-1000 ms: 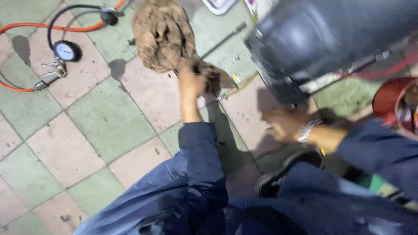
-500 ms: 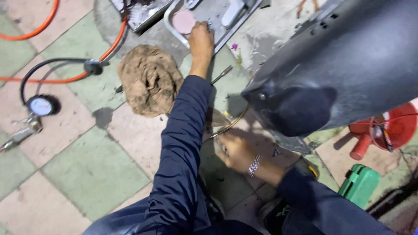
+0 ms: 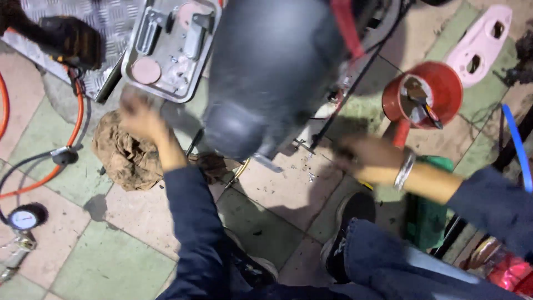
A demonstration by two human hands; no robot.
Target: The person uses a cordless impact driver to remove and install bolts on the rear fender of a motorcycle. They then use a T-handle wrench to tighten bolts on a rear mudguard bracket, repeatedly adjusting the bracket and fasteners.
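an orange hose (image 3: 78, 119) curls over the tiled floor (image 3: 72, 261) beside a round pressure gauge (image 3: 25, 218), with a red bucket (image 3: 425, 91) and pink cover (image 3: 477, 41) farther right.

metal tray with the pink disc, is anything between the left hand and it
Nothing visible stands between them. The blurred left hand hovers just below the near edge of the shallow metal tray, over the crumpled brown rag. The dark rounded scooter body panel lies to the right, off that path.

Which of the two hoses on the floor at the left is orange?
The orange hose curving down from the checker-plate ramp. The other, a black hose, leads to the round pressure gauge.
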